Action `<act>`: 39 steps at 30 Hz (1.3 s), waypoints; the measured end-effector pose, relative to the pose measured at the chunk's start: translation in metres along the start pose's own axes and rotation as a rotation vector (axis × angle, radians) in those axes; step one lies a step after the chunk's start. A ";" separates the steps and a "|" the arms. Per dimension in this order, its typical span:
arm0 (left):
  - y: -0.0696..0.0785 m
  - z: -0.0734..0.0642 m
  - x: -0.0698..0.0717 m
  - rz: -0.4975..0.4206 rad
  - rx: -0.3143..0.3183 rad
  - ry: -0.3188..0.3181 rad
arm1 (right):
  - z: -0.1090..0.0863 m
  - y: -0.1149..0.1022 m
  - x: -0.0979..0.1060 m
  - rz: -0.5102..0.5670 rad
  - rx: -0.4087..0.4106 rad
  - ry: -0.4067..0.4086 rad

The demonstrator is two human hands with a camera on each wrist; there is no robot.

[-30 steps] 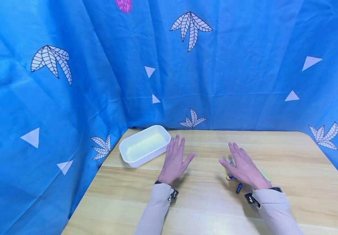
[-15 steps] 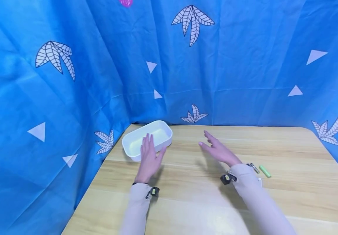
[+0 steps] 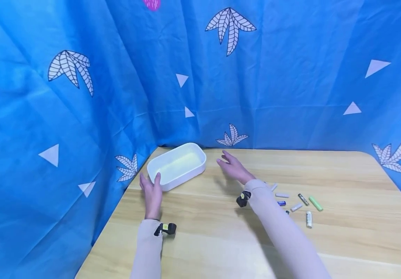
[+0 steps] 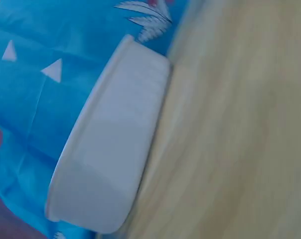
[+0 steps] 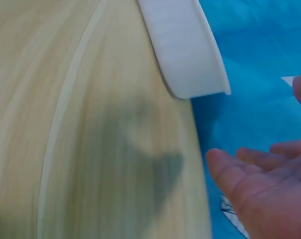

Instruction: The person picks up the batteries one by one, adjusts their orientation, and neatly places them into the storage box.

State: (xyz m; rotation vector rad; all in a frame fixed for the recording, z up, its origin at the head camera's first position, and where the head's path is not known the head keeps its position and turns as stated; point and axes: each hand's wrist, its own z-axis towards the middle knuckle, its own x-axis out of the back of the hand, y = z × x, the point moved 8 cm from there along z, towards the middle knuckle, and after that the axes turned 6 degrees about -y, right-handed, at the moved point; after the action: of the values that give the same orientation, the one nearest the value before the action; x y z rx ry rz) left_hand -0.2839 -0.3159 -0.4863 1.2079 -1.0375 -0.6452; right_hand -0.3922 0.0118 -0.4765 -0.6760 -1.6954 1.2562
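A white rectangular plastic container stands at the table's back left, its inside bare. Beside its near left corner is my left hand, thumb and fingers spread; whether it touches the rim cannot be told. The left wrist view shows the container's long side wall, with only bits of the hand at the left edge. My right hand hovers over the table to the right of the container, apart from it. In the right wrist view its fingers are relaxed and hold nothing.
Several loose batteries lie on the wooden table at the right, among them a green one, a dark one and a white one. My right sleeve covers part of that group. A blue patterned curtain borders the table.
Both hands have moved left. My left hand passed across the container's front to its near left corner; my right hand left the batteries for the container's right side, uncovering more batteries.
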 end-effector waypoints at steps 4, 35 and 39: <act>-0.010 0.004 -0.006 -0.133 0.089 -0.048 | 0.017 -0.001 -0.009 0.022 -0.002 0.007; -0.014 0.007 -0.023 -0.232 -0.032 -0.152 | 0.044 0.004 -0.062 0.181 -0.023 -0.195; -0.015 0.007 -0.024 -0.205 -0.023 -0.162 | 0.040 0.004 -0.060 0.182 -0.023 -0.189</act>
State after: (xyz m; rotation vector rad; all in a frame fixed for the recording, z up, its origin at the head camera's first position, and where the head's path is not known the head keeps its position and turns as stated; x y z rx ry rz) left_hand -0.2983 -0.3018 -0.5078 1.2682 -1.0449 -0.9247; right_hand -0.4005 -0.0543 -0.5039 -0.7589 -1.8361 1.4686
